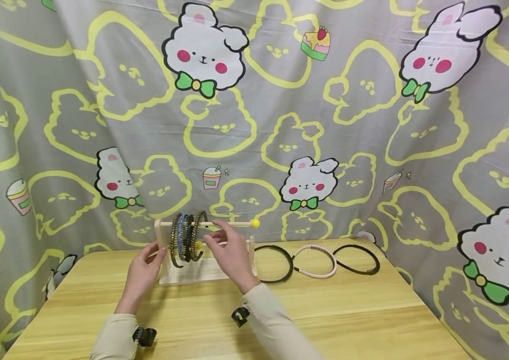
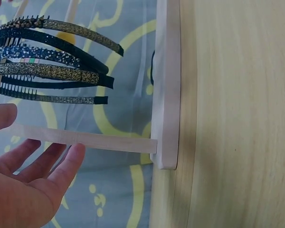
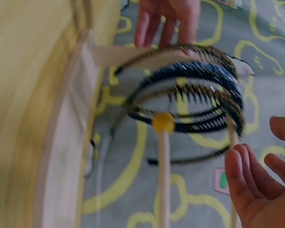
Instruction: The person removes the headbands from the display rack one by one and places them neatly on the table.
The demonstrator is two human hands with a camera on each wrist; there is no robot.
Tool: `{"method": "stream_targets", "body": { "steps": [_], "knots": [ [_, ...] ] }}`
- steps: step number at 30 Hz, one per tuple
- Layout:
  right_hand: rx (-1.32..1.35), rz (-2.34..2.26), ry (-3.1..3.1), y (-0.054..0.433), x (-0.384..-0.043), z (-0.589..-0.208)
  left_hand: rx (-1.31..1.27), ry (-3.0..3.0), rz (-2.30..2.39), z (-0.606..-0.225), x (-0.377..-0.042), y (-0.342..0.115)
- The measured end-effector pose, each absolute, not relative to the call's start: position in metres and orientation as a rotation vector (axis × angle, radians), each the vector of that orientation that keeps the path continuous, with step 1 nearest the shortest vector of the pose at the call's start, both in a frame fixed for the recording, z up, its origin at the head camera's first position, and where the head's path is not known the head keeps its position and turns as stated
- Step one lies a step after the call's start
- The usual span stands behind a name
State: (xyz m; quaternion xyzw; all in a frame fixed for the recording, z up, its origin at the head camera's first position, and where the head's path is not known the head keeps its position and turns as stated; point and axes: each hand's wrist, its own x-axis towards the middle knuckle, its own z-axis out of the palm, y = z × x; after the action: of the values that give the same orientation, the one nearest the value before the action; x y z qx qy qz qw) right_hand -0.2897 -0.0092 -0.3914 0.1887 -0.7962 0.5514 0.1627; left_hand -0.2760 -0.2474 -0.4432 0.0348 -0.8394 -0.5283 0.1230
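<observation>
A pale wooden stand [image 1: 209,272] on the table carries several headbands [image 1: 184,237] on its upper rod [image 1: 233,223]. They are black, glittery blue and bronze, most with comb teeth inside. My left hand [image 1: 142,270] is at the stand's left upright [image 2: 109,141], fingertips at its edge, thumb apart in the left wrist view. My right hand [image 1: 231,250] is beside the upper rod, right of the outermost headband [image 1: 198,235]. In the right wrist view its fairly straight fingertips [image 3: 236,154] are at the rod and the thumb is spread away, with no headband held.
Three headbands lie on the table right of the stand: a black one [image 1: 288,262], a pale pink one [image 1: 315,275] and another black one [image 1: 373,267]. A yellow ball [image 1: 256,223] caps the upper rod. Behind the table hangs a grey patterned curtain [image 1: 263,115].
</observation>
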Motion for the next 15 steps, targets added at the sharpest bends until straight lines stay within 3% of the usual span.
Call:
{"method": "stream_targets", "body": {
  "steps": [15],
  "knots": [
    [0.464,1.654,-2.26,-0.05,-0.293,-0.397,0.108,-2.445,-1.564,-0.442,-0.277,-0.248]
  ]
}}
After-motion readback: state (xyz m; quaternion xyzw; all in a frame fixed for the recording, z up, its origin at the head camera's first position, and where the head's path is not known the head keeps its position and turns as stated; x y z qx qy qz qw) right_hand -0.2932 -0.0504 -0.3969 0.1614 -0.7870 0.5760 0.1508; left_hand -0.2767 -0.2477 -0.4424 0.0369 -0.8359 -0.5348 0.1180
